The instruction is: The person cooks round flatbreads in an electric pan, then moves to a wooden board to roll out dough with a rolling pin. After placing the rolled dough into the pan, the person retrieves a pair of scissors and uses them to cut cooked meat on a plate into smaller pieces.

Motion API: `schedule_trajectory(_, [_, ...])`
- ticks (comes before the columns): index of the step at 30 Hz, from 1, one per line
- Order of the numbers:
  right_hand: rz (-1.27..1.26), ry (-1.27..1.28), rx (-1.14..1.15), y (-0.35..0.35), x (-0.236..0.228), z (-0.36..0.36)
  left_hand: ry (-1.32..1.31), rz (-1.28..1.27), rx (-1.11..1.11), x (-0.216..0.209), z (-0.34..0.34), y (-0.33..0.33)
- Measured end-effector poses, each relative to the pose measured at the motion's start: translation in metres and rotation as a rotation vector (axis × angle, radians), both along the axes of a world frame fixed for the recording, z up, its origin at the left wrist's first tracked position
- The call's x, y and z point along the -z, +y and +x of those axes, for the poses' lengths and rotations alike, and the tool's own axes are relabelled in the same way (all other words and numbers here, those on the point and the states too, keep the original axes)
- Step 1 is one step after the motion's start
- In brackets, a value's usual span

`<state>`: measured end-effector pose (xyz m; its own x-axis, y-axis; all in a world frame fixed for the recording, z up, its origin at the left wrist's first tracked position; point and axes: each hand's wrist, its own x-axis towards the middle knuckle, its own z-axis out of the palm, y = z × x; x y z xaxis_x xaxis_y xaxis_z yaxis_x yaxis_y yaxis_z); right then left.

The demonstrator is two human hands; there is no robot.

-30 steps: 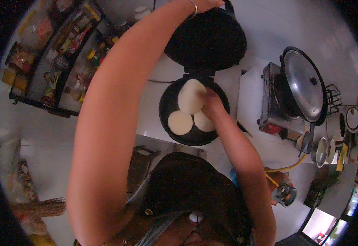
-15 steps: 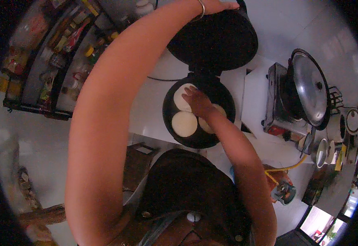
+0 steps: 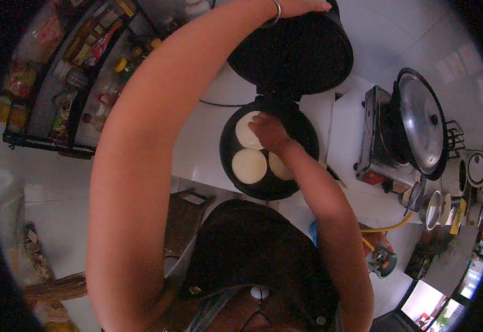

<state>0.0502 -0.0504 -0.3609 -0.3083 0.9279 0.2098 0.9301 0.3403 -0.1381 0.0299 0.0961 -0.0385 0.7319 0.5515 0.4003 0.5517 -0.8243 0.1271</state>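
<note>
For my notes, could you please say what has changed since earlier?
The right hand brought the far pale disc, raised a second ago, down onto the lower plate; it remains over the disc's right side, so release is unclear. The left hand, open lid, near-left disc and near-right disc stayed put.

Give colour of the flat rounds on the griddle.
The flat rounds are pale cream, best seen in the head view.

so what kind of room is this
Most likely a kitchen: a hinged electric griddle holds three pale dough rounds, a lidded wok sits on a tabletop stove, and a black rack carries jars and packets.
</note>
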Motion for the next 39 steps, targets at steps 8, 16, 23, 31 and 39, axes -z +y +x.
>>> schedule_trajectory(8, [-0.056,0.029,0.014,0.002,-0.001,-0.016,0.121,-0.072,-0.017,-0.014,-0.005,-0.007])
schedule_trajectory(16, [-0.178,0.039,0.429,-0.013,-0.01,0.007,0.035,-0.034,0.027,-0.001,-0.008,-0.004])
schedule_trajectory(23, [-0.459,0.008,0.467,-0.062,-0.008,0.039,0.033,-0.001,0.014,0.003,-0.005,-0.002])
schedule_trajectory(31, [-0.42,-0.062,0.413,-0.084,-0.023,0.034,0.051,-0.009,0.025,-0.002,-0.007,-0.007])
schedule_trajectory(39, [-0.223,0.137,0.128,-0.09,-0.019,-0.014,0.054,0.025,0.03,0.0,-0.009,-0.006])
